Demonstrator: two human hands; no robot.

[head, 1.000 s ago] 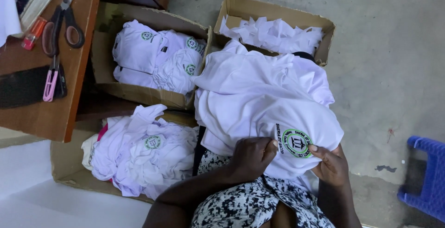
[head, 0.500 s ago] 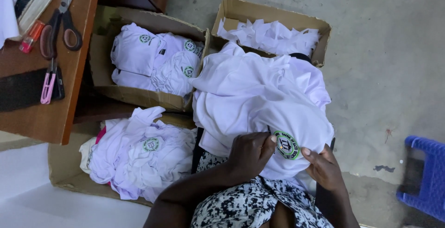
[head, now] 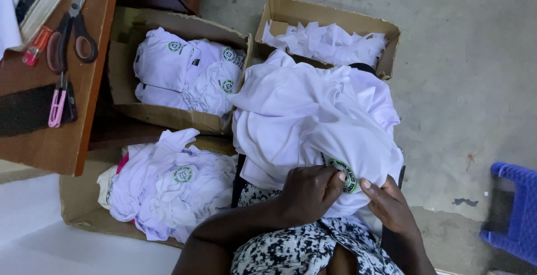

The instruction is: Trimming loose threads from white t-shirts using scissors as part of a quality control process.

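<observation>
Three cardboard boxes on the concrete floor. Far box, right of centre, holds loose white fabric pieces, its near edge covered by the garment pile. Middle box, far left, holds folded white shirts with round green badges showing. Near-left box holds a looser heap of white shirts, one badge up, a bit of pink cloth at its left edge. On the person's lap — a mound of white shirts, spilling toward the far box. Left hand clenched on the near edge of the top shirt, just left of its green round badge; right hand pinches the same cloth just right of the badge, thumb up against it. The badge is half folded under, its design hard to make out. Far left, a wooden table with scissors and a pink clipper, its top cut off by the frame. A blue plastic stool is cut off at right. The person's lap in black-and-white print is mostly hidden by the arms.
</observation>
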